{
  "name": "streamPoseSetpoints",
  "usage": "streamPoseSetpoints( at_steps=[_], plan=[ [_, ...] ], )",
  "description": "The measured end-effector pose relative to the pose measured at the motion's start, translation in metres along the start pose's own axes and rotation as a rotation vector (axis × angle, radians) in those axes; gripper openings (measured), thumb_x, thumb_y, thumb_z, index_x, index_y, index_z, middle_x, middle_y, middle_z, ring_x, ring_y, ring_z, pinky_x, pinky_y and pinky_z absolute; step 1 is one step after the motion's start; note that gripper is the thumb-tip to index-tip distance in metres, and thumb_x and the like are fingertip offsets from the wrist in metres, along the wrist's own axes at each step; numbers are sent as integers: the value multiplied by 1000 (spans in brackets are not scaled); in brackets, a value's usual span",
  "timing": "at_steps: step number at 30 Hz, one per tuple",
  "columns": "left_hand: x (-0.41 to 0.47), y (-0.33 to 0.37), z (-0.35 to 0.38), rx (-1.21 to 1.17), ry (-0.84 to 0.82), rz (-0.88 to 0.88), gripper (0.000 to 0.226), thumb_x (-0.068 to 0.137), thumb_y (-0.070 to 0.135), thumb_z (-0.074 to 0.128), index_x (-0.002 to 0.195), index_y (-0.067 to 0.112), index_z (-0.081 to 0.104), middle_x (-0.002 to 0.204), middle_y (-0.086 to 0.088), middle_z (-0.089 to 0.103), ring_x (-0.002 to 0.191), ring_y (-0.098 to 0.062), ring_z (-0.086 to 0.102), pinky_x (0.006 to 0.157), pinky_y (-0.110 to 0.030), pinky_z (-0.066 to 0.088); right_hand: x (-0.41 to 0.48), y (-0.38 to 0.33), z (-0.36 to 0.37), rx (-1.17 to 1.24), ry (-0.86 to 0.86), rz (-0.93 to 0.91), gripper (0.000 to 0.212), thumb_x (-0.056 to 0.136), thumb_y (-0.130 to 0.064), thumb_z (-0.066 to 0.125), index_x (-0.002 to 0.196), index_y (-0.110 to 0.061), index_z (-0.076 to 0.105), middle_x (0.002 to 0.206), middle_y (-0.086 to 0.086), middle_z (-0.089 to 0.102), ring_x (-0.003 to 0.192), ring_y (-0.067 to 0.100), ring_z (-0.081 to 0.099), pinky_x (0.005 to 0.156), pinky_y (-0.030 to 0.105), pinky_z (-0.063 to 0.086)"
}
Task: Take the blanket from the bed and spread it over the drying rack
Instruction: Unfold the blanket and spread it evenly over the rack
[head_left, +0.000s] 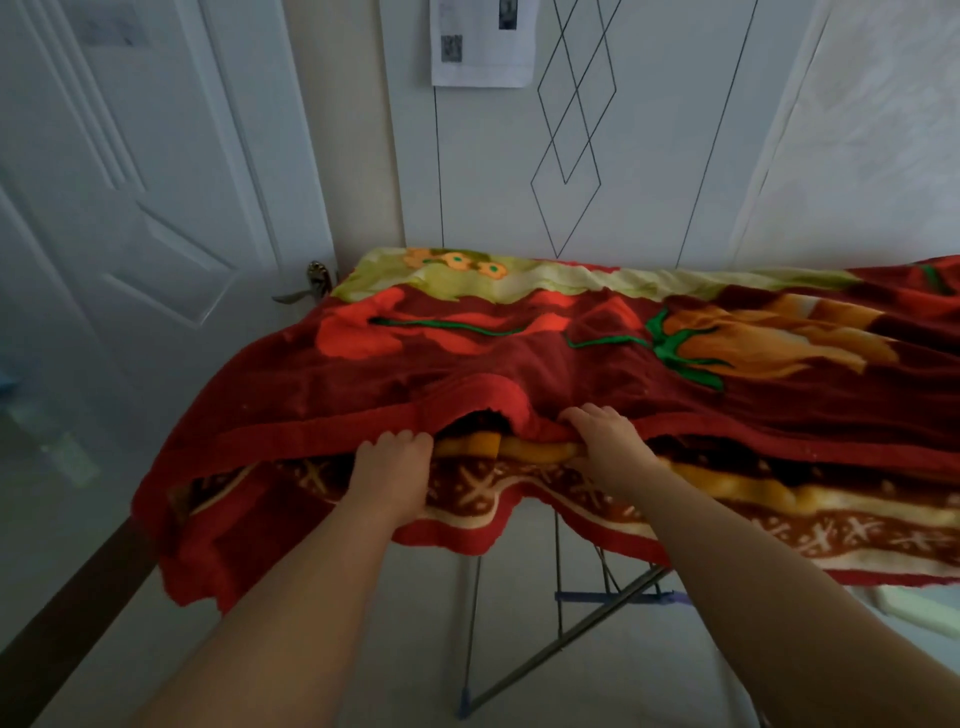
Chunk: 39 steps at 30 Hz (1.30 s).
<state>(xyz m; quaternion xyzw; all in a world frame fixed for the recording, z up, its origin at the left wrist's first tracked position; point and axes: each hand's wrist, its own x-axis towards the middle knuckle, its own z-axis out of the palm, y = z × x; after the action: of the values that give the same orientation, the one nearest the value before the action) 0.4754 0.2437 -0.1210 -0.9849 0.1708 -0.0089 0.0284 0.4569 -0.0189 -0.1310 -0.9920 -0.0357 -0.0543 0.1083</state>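
Red floral blanket (519, 353) draped over drying rack (561, 639), centre frame | left hand (392, 475) and right hand (605, 441) grip its near folded edge, fingers curled, fingertips seemingly tucked under | white door (130, 182) upper left

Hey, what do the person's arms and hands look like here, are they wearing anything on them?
Both arms are bare as far as the frame shows, with no sleeves in view. The left hand and right hand wear no gloves, and no watch, bracelet or ring shows. The dim light hides finer detail.
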Motion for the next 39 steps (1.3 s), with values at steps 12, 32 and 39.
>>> streamPoseSetpoints(
  at_steps=[12, 32, 39],
  plan=[
    [14, 32, 7, -58, 126, -158, 46, 89, 24, 57, 127, 12, 34, 128, -10, 40, 118, -33, 45, 95, -53, 41, -53, 41, -37, -152, 134, -1, 34, 82, -18, 60, 115, -22, 55, 106, -1, 57, 99, 22, 52, 88, 35, 43],
    [34, 0, -24, -1360, 339, -1000, 60, 91, 39, 59, 131, -4, 48, 134, -24, 52, 116, -41, 56, 98, -44, 47, -35, 37, -47, 30, -91, 218, 22, 86, -32, 56, 105, -21, 57, 107, 1, 56, 100, 23, 56, 80, 33, 46],
    [54, -28, -78, -894, 303, -857, 60, 92, 44, 52, 139, 8, 43, 144, -18, 28, 128, -40, 36, 107, -52, 34, 5, 25, -87, -274, 112, 295, 32, 91, -33, 45, 116, -17, 59, 122, 11, 54, 117, 32, 47, 98, 41, 38]
  ],
)
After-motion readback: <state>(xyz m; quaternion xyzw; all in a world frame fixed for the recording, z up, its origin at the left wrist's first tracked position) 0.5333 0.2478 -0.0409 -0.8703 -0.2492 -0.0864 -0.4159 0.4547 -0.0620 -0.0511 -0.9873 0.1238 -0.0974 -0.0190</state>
